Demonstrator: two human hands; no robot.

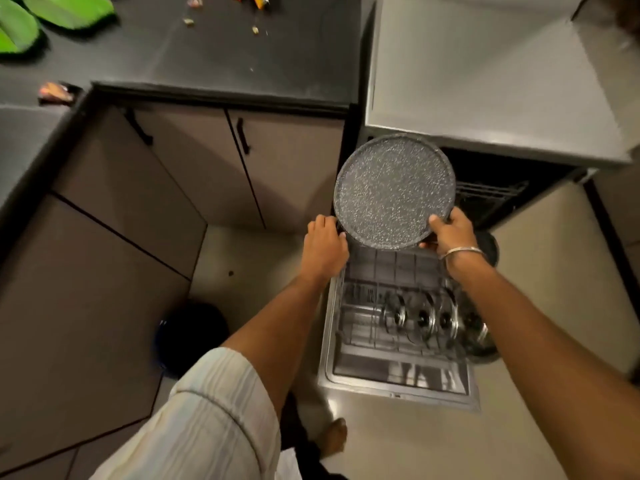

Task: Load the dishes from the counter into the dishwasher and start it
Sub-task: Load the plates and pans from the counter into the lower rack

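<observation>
Speckled grey round pan (394,190) is held face-up-ish, tilted toward the camera, above the back end of the pulled-out lower rack (398,306), just in front of the dishwasher (485,98) opening. Right hand (452,233) has it: thumb over the near rim, fingers curled under the edge. Left hand (323,245) is at the pan's left edge, fingers bent down; can't tell if it's gripping the rim or just steadying, contact point is hidden. Rack already has three glass lids (420,317) standing in the tines and a steel bowl (479,334) at the right side. Open door (398,379) below the rack; counter (207,46) top left w/ green plates (52,12) not yet loaded.

Risks, imo:
- pan is wide vs free slots; dropping it in flat would block spray and eat space, needs to go on edge btwn tines
- one-hand rim grip = could swing and clip the lids, which are glass
- a tall pan on edge may foul the upper rack when the rack slides in
</observation>
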